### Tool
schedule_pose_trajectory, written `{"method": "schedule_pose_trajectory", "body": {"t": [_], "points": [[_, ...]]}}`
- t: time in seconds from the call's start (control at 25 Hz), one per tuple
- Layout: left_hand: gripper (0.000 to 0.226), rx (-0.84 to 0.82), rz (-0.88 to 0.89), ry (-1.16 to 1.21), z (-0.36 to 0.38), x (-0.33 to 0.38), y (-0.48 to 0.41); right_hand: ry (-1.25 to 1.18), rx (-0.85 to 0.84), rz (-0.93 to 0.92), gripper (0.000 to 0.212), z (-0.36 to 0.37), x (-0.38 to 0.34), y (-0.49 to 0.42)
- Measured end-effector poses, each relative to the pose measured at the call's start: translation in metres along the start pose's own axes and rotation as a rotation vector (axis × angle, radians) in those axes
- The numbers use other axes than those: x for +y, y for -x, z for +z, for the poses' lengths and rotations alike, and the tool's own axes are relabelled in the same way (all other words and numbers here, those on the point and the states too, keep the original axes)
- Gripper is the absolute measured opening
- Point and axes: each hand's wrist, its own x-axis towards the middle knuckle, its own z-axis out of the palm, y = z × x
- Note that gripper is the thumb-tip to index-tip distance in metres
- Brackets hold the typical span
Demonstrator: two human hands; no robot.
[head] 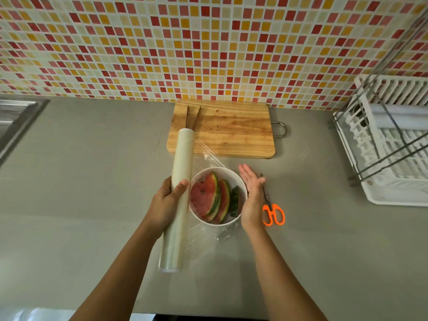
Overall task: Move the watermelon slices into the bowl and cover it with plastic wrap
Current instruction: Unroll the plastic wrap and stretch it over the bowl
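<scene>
left hand (pixel 167 200) around plastic wrap roll (pixel 179 195), beside bowl (pixel 242 184)

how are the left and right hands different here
The left hand grips the plastic wrap roll, fingers curled round it; the right hand holds nothing, fingers straight. The left hand is left of the bowl, the right hand beside its right side. Both flank the bowl.

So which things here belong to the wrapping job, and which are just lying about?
Job: roll, held by left hand; bowl; slices; right hand, open beside bowl; scissors, probably for cutting.
Lying about: board, tongs, rack, sink.
</scene>
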Motion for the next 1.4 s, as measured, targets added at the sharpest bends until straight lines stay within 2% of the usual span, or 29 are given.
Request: {"method": "schedule_pose_trajectory", "body": {"t": [0.08, 0.12, 0.24, 0.36, 0.48, 0.6, 0.8, 0.96, 1.04, 1.24, 1.4], "points": [[0.046, -0.005, -0.004, 0.003, 0.000, 0.001, -0.001, 0.040, -0.056, 0.031, 0.085, 0.000, 0.007, 0.004], [0.045, -0.005, -0.004, 0.002, 0.001, 0.001, -0.001, 0.041, -0.047, 0.075, 0.087, 0.000, 0.011, 0.004], [0.046, 0.005, 0.000, 0.005, 0.002, 0.001, -0.001, -0.030, -0.019, 0.222, 0.064, 0.002, 0.019, 0.003], [0.046, 0.000, 0.005, 0.004, 0.002, 0.001, 0.000, 0.024, -0.039, 0.359, 0.069, -0.002, 0.023, -0.002], [0.046, -0.021, -0.003, 0.014, -0.001, 0.001, -0.002, 0.179, -0.011, 0.315, 0.068, -0.016, 0.021, -0.009], [0.044, -0.030, -0.001, 0.012, -0.001, 0.001, -0.004, -0.015, -0.110, 0.248, 0.071, -0.016, 0.015, -0.001], [0.039, 0.013, -0.012, 0.009, 0.002, 0.001, -0.002, -0.185, -0.001, 0.314, 0.060, 0.001, 0.022, 0.003], [0.056, -0.012, -0.035, -0.122, -0.003, 0.002, 0.000, 0.002, 0.066, 0.392, 0.035, -0.001, 0.026, 0.000], [0.069, -0.062, -0.037, -0.103, -0.006, 0.000, 0.004, 0.062, 0.074, 0.397, 0.032, -0.003, 0.030, -0.001], [0.053, -0.040, -0.114, 0.096, -0.009, -0.015, 0.002, 0.074, 0.104, 0.401, 0.034, -0.005, 0.035, -0.004], [0.044, -0.014, -0.166, 0.141, -0.005, -0.017, 0.002, 0.063, 0.126, 0.406, 0.032, -0.004, 0.035, -0.005]]}}
